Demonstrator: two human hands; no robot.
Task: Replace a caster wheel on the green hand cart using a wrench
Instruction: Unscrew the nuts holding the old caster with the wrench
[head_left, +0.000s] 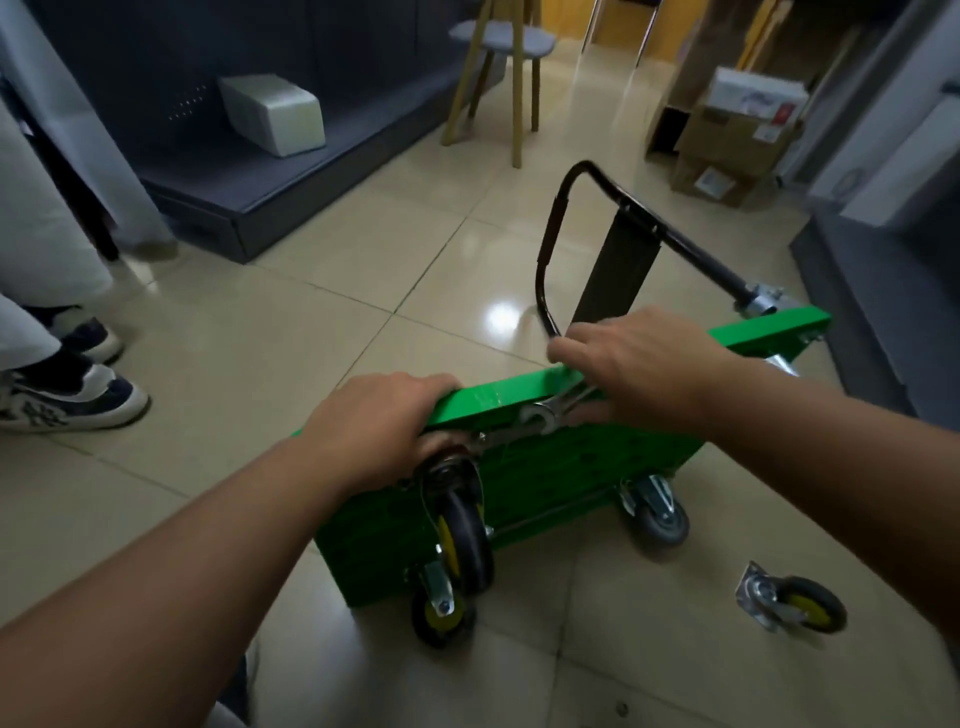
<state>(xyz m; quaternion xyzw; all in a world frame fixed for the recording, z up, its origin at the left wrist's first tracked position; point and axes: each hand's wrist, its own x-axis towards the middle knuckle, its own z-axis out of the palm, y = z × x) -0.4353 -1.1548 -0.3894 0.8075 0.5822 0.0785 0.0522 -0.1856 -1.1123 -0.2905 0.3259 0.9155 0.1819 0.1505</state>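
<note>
Here the tiled floor (260, 364) carries the green hand cart (545, 478), tipped up on one long edge so its ribbed underside faces the camera and its black handle (543, 249) juts away behind. Three casters show on the underside: a black one (462, 525) high at the near corner, a smaller one (441, 613) below it by the floor, and a grey one (657, 514) farther right. A loose caster (795, 605) lies on the tiles to the right, well apart from the cart. The left hand (384, 421) curls over the cart's raised edge just above the black caster, steadying it. The right hand (639, 364) grips the wrench (543, 415) against that same edge. The wrench's long axis runs along the edge, open jaw end pointing left toward the black caster's mount, between the two hands. I judge the left hand nearer that mount, so the wrench must travel leftward to reach its bolts.
</note>
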